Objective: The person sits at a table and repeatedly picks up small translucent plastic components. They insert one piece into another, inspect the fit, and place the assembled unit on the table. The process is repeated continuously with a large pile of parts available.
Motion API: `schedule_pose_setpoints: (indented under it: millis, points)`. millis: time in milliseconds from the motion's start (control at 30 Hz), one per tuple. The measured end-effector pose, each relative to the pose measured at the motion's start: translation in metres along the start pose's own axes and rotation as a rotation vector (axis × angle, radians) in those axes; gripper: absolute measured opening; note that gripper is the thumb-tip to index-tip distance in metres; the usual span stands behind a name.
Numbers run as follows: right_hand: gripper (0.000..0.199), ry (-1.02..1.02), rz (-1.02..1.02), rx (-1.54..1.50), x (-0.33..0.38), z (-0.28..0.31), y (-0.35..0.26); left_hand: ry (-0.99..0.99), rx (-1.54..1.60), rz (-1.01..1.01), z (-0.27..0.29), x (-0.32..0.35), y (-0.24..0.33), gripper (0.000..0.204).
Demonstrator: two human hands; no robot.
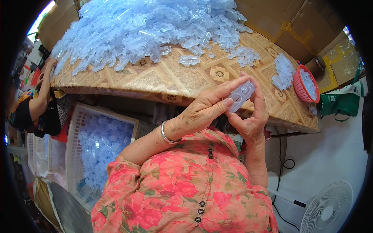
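Above the near edge of the table I hold a small clear plastic piece [240, 95] with round recesses in it. My left hand [206, 105] pinches its left side between thumb and fingers. The fingers of my right hand [251, 116] close on the opposite side. A large heap of similar clear plastic pieces [143, 31] covers the back of the table. One loose piece [189, 60] lies near its front, with a cluster of small clear parts [244, 56] to the right. Another small pile of clear pieces [283, 72] sits farther right.
A red basket [299, 87] holding clear parts stands at the table's [171, 83] right end, beside a green bag [340, 105]. Below left is a white crate [74, 143] full of clear pieces. A white fan [327, 211] stands lower right. Another person's arm [42, 91] reaches the table at far left.
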State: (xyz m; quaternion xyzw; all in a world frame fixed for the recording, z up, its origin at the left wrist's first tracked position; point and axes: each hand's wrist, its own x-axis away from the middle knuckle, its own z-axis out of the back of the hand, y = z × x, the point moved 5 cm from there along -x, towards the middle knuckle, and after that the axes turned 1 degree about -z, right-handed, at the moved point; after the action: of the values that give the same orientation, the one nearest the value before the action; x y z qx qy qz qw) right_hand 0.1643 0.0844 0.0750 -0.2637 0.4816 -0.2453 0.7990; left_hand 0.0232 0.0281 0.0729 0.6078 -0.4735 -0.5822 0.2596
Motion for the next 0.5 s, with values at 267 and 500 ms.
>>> schedule_pose_setpoints:
  millis: [267,500]
  points:
    - [0.087,0.014,0.082,0.128,-0.003,0.002,0.001,0.087,0.003,0.031,0.003,0.004,-0.008,0.049]
    - [0.089,0.043,0.038,0.159,0.001,0.005,0.005,0.077,-0.055,-0.036,0.002,0.003,-0.008,0.049]
